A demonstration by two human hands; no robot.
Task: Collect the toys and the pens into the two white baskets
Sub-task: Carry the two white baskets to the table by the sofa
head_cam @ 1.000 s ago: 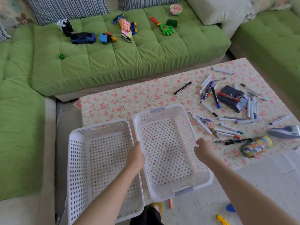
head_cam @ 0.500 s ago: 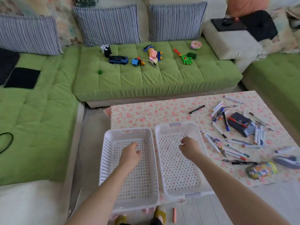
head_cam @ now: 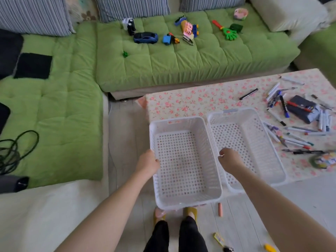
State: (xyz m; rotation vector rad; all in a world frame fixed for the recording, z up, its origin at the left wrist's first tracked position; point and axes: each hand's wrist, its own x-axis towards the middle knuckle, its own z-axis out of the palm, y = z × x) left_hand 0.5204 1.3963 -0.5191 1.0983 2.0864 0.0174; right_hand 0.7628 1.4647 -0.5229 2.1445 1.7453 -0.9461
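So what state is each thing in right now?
left basket: empty, held at its left rim.
right basket: empty, on the table.
left hand: fingers curled over the left basket's rim.
right hand: curled between the baskets; grip unclear.
pens: scattered on the table.
toys: lying on the sofa.

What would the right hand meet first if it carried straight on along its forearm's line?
Probably the left basket: the right hand sits at the right basket's left rim, pointing up-left, so the neighbouring wall comes next. Depth is unclear.
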